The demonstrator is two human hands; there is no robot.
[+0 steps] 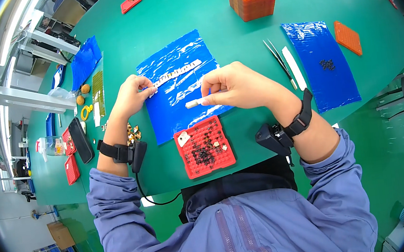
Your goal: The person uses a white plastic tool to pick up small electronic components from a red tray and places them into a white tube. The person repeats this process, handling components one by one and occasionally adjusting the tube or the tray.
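A shiny blue sheet (183, 48) lies on the green table in front of me. Across it runs a row of small white pieces (181, 71). My left hand (133, 95) pinches at the row's left end, fingertips pressed together. Between thumb and fingers my right hand (235, 86) holds a short whitish stick-like piece (192, 104) just above the sheet. Nearer to me sits a red pegged tray (189, 169) with many small black parts and a few white bits on it.
To the right lie tweezers (280, 62), a white strip (295, 68) and another blue sheet (329, 86) bearing small black parts. A stack of orange trays (252, 6) stands at the back. A black phone-like slab (81, 140) and yellow-handled scissors (86, 112) are on the left.
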